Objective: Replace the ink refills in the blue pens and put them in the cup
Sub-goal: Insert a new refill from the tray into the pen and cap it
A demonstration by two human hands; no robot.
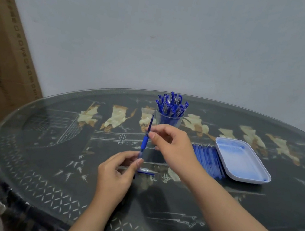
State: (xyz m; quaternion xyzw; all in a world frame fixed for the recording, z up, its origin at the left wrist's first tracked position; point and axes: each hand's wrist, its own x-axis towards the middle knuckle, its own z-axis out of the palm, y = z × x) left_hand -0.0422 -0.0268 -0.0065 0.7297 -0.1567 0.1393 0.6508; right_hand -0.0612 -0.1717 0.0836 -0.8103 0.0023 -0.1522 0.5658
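Over table [42,158] centre, pen [144,143] is held near upright, slightly tilted, thin end toward 12 o'clock. At its lower clear barrel the left hand [117,171] pinches it between thumb and fingertips. Just above the blue grip the right hand [171,144] pinches it with thumb and forefinger, other fingers loosely curled. Small blue pen part [146,172] lies flat on table at 3 o'clock of left hand, just beside it. Cup [168,119] packed with pens [171,104] at 12 o'clock behind hands. Refills [208,161] heaped at 3 o'clock, against white tray [239,162] beyond them. Box [2,53] off table at 10 o'clock.
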